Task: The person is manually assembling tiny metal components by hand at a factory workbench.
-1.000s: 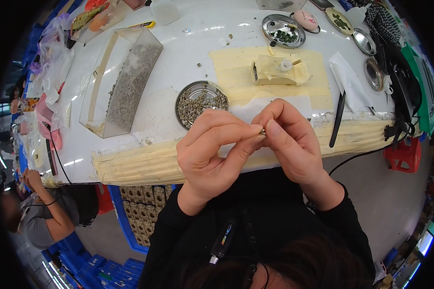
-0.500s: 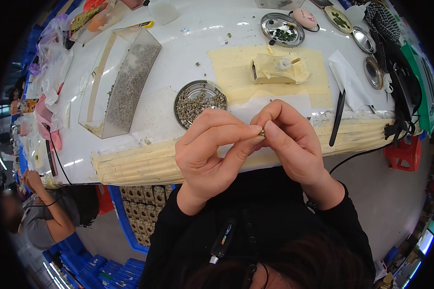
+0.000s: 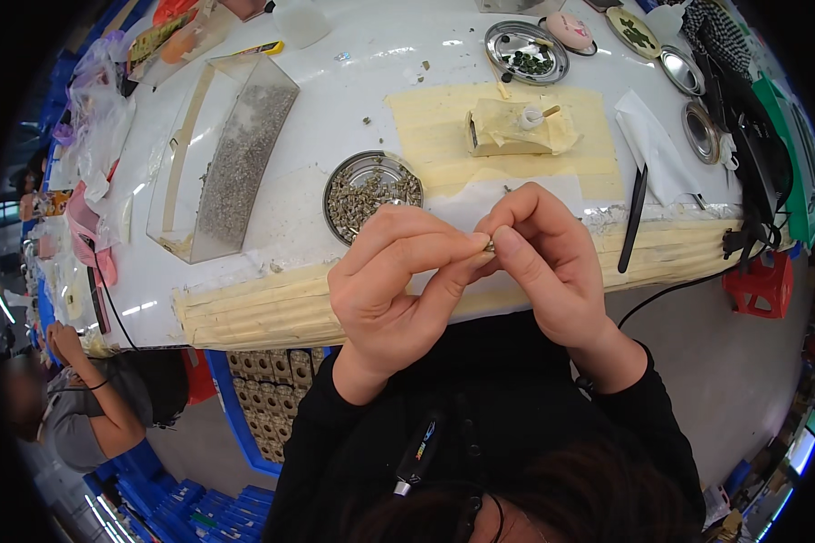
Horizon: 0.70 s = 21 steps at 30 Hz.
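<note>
Above the table's front edge, my left hand and my right hand meet fingertip to fingertip. Between their thumbs and index fingers they pinch a tiny greyish piece, mostly covered by the fingers; its exact kind is too small to make out. Just beyond my left hand lies a round metal dish holding many small grey-brown pieces. A sheet of white paper is spread on the table behind my fingertips.
A clear box of small grey pieces stands at left. Farther back are a tape-covered block with a little white cup and a metal dish of dark green bits. Black tweezers lie right. Someone sits at far left.
Both hands keep pinching the tiny piece in nearly the same place. Only a very slight shift of the fingertips and of the whole view shows.
</note>
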Each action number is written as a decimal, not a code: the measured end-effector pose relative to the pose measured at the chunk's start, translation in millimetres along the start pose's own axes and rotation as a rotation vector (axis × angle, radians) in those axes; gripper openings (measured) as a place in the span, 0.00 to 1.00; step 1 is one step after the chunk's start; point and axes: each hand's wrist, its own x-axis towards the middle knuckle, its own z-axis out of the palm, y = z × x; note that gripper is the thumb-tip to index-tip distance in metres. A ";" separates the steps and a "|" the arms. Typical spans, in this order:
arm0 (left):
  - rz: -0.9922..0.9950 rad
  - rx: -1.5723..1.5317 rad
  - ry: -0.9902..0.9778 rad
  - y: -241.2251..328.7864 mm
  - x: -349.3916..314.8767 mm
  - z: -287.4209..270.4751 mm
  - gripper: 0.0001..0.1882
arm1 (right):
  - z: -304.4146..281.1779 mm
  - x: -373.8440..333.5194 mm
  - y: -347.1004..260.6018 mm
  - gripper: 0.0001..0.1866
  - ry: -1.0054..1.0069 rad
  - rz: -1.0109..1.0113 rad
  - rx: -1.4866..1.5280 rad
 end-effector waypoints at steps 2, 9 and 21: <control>-0.007 -0.013 -0.005 0.4 0.0 -0.6 0.11 | -0.7 0.5 -1.3 0.06 -0.016 0.037 0.017; -0.012 0.041 0.029 1.1 -0.9 1.8 0.10 | 1.5 -1.4 0.9 0.06 0.015 -0.019 0.051; 0.051 0.060 0.015 0.0 -1.6 1.3 0.12 | -0.7 0.6 0.8 0.06 -0.002 0.014 0.058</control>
